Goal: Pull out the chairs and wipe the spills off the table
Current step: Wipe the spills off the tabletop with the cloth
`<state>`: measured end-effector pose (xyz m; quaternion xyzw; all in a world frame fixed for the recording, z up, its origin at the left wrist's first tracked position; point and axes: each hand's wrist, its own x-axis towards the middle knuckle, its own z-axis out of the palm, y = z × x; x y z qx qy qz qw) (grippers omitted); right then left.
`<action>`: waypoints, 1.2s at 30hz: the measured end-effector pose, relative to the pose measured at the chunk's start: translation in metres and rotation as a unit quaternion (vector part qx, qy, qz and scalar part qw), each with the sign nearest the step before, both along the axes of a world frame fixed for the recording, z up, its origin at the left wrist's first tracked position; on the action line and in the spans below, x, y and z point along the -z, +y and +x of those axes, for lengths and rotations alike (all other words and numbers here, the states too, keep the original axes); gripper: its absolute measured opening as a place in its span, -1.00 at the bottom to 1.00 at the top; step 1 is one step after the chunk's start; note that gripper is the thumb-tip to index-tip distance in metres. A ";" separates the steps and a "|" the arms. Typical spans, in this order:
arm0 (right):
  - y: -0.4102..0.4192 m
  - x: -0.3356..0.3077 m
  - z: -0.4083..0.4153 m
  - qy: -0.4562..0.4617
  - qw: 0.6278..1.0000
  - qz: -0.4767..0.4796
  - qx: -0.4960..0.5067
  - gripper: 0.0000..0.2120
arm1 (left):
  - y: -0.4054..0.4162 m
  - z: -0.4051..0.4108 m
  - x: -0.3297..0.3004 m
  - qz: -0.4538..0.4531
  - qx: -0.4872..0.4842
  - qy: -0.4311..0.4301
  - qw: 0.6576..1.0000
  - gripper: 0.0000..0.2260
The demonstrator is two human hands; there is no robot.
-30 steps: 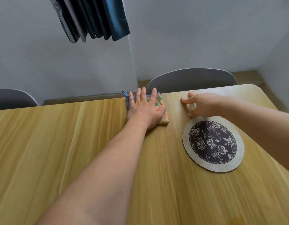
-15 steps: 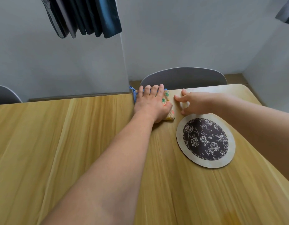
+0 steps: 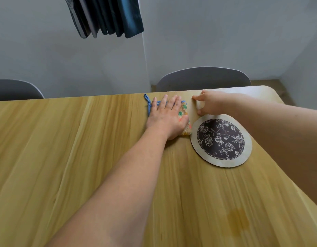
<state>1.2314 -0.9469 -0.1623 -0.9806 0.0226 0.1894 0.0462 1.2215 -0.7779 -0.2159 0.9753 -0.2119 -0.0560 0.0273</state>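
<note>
There is one view only, from a wide-angle camera worn on the person's head. It looks forward and steeply down across the tabletop point(image 3: 65, 157), so both forearms reach into the picture from the lower edge and the two hands, the left hand point(image 3: 165, 118) and the right hand point(image 3: 214, 105), sit near the middle, at arm's length. Beyond the hands the far edge of the tabletop, a chair back point(image 3: 204, 77) and the wall point(image 3: 207, 32) fill the upper part. Straight edges bow outward toward the corners.
</note>
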 end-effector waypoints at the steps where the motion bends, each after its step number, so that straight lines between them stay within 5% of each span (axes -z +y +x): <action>1: 0.002 0.000 -0.007 -0.024 1.000 0.000 0.004 -0.41 | 0.002 -0.007 -0.001 0.005 -0.001 0.001 1.000 -0.37; 6: 0.009 0.000 -0.054 -0.123 0.990 0.063 0.002 -0.59 | 0.008 -0.033 -0.003 0.014 -0.007 0.007 1.000 -0.38; 17: -0.008 -0.003 -0.153 -0.067 0.996 0.019 -0.047 -0.50 | 0.021 -0.094 -0.003 0.020 -0.035 0.021 0.999 -0.38; 23: -0.006 0.000 -0.192 -0.065 0.998 0.007 -0.009 -0.42 | 0.024 -0.135 -0.006 0.019 -0.036 0.027 0.999 -0.38; 28: 0.000 0.008 -0.221 0.005 0.994 -0.096 0.056 -0.27 | 0.026 -0.177 -0.007 0.019 -0.041 0.032 0.998 -0.37; 32: 0.003 0.000 -0.230 0.051 0.994 -0.060 0.075 -0.45 | 0.028 -0.217 -0.009 0.018 -0.045 0.043 0.998 -0.37; 36: 0.007 -0.005 -0.224 0.079 0.991 -0.014 0.104 -0.39 | 0.031 -0.262 -0.011 0.020 -0.048 0.053 0.997 -0.36</action>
